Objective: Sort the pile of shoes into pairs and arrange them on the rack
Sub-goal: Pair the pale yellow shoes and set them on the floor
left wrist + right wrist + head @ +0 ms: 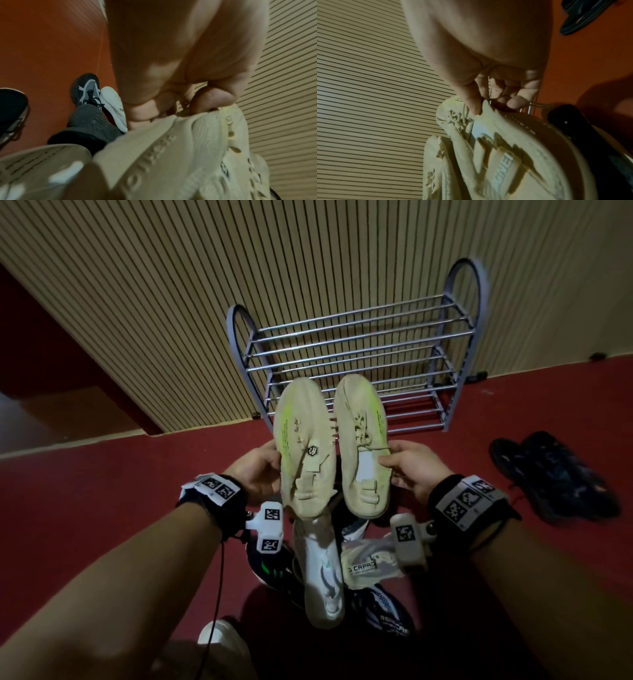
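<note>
I hold a pair of cream shoes with neon-yellow streaks side by side in the air, toes pointing at the grey metal shoe rack (356, 337). My left hand (260, 470) grips the outer edge of the left cream shoe (301, 446), its fingers (212, 100) pinching the knit collar (197, 135). My right hand (407, 467) pinches the outer edge of the right cream shoe (363, 446), thumb (472, 102) on its upper (513, 155). The rack's bars carry no shoes. Under my wrists lies the pile: a white shoe (322, 577), a cream printed one (366, 566) and dark sneakers (270, 563).
A dark pair of shoes (555, 474) lies on the red floor (102, 491) to the right of the rack. Behind the rack stands a ribbed beige wall (171, 302). A navy-and-white sneaker (85, 90) and a white shoe (113, 106) show in the left wrist view.
</note>
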A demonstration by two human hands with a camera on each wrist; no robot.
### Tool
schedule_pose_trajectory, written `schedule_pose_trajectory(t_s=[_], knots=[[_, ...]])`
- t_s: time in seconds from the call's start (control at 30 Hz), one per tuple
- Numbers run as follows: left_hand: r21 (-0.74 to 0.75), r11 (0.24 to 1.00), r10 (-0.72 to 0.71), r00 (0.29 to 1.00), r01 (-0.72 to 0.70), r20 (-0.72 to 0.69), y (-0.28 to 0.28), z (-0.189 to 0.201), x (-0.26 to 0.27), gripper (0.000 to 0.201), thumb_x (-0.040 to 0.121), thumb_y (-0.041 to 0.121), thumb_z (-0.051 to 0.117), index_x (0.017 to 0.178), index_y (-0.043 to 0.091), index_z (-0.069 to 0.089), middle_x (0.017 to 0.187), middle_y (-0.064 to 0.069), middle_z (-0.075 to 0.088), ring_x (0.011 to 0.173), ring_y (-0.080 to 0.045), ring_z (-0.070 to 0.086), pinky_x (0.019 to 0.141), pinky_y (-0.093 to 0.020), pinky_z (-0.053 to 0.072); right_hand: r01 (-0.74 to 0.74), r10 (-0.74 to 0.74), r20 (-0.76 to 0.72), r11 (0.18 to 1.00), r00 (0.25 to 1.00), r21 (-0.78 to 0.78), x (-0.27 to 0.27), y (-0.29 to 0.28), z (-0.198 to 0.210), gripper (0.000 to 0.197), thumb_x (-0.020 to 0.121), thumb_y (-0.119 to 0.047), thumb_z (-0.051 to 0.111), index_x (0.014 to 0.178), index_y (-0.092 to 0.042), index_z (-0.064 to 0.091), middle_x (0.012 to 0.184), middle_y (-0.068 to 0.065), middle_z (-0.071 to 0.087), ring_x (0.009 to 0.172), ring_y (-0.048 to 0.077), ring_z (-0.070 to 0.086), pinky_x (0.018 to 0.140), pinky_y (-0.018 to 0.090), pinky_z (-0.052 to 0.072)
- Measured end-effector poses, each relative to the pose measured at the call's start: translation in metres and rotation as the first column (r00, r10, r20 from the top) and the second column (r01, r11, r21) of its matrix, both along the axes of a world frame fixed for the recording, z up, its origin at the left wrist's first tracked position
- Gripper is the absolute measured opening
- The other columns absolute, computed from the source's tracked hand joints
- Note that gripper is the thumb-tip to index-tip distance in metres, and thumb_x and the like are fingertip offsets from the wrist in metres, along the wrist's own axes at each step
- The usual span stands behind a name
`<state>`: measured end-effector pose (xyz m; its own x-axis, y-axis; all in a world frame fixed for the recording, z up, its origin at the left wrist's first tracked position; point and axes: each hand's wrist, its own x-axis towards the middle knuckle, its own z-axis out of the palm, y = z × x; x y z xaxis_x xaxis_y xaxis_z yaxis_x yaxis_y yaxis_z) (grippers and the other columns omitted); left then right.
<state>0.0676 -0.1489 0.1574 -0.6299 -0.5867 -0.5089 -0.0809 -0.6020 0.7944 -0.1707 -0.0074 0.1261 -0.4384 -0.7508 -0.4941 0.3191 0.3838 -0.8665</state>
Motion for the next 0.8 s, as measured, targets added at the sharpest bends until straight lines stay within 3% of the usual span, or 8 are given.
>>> schedule_pose_trajectory(t_s=[0.07,0.17,0.23,0.33,0.47,0.53,0.6,0.8], knots=[[-0.019,0.999,-0.032,0.999,0.033,0.033,0.005,-0.001,-0.013,0.071,0.067,-0.014,0.033,0.13,0.011,0.051,0.108,-0.019,0.061,0.09,-0.034,0.064,0.069,-0.046,0.06,0.006,-0.006,0.003,1.0,1.0,-0.003,-0.006,0.005,-0.003,0.029,0.087,0.0,0.06,0.111,-0.015,0.068,0.105,0.005,0.073,0.1,0.023,0.067,0.085,0.036,0.048],[-0.073,0.996,-0.039,0.992,0.048,0.119,0.014,-0.003,-0.037,0.052,0.068,-0.014,0.035,0.11,0.011,0.054,0.087,-0.014,0.057,0.062,-0.026,0.057,0.046,-0.026,0.048,0.026,-0.026,0.034,1.0,0.999,-0.01,-0.018,0.014,-0.007,0.031,0.088,0.002,0.058,0.115,-0.012,0.065,0.107,0.006,0.072,0.097,0.022,0.068,0.086,0.036,0.054],[-0.077,0.995,-0.048,0.989,0.059,0.138,0.021,-0.01,-0.055,0.051,0.067,-0.013,0.033,0.106,0.013,0.054,0.079,-0.011,0.055,0.053,-0.023,0.052,0.045,-0.025,0.045,0.049,-0.049,0.022,0.999,0.999,0.007,-0.029,0.023,-0.013,0.031,0.088,0.001,0.059,0.116,-0.012,0.065,0.103,0.005,0.072,0.089,0.019,0.068,0.078,0.033,0.055],[-0.058,0.991,-0.116,0.984,0.125,0.139,0.033,-0.026,-0.08,0.053,0.064,-0.005,0.036,0.109,0.015,0.056,0.081,-0.006,0.058,0.062,-0.021,0.055,0.051,-0.028,0.048,0.087,-0.085,-0.034,0.995,0.996,0.05,-0.05,0.039,-0.02,0.031,0.087,0.002,0.06,0.116,-0.008,0.065,0.093,0.006,0.071,0.069,0.015,0.063,0.058,0.026,0.049],[-0.003,0.992,-0.121,0.979,0.123,0.162,0.055,-0.051,-0.122,0.038,0.078,0.004,0.043,0.108,0.02,0.059,0.085,-0.002,0.064,0.07,-0.017,0.061,0.049,-0.026,0.049,0.156,-0.149,-0.085,0.984,0.985,0.082,-0.082,0.065,-0.035,0.033,0.08,0.011,0.061,0.111,0.001,0.069,0.102,0.017,0.071,0.085,0.026,0.066,0.075,0.032,0.054],[0.009,0.996,-0.094,0.974,0.094,0.205,0.061,-0.072,-0.146,0.034,0.084,0.001,0.045,0.111,0.017,0.06,0.093,-0.006,0.068,0.079,-0.02,0.064,0.057,-0.03,0.054,0.195,-0.179,-0.13,0.973,0.975,0.125,-0.098,0.075,-0.047,0.026,0.078,0.011,0.063,0.098,-0.003,0.073,0.097,0.02,0.072,0.084,0.027,0.066,0.08,0.04,0.056],[0.03,0.995,-0.096,0.966,0.092,0.238,0.065,-0.096,-0.168,0.04,0.084,-0.006,0.046,0.117,0.012,0.059,0.104,-0.013,0.07,0.085,-0.026,0.065,0.066,-0.036,0.053,0.187,-0.155,-0.185,0.968,0.97,0.169,-0.113,0.081,-0.061,0.02,0.079,0.006,0.067,0.096,-0.003,0.073,0.096,0.021,0.071,0.085,0.026,0.065,0.08,0.044,0.056],[0.065,0.996,-0.078,0.935,0.059,0.345,0.076,-0.161,-0.229,0.048,0.077,-0.016,0.046,0.112,0.009,0.067,0.1,-0.019,0.069,0.076,-0.034,0.063,0.05,-0.032,0.05,0.258,-0.162,-0.303,0.916,0.939,0.308,-0.169,0.086,-0.097,0.019,0.08,-0.001,0.071,0.098,-0.006,0.072,0.093,0.014,0.072,0.085,0.031,0.068,0.072,0.042,0.06]])
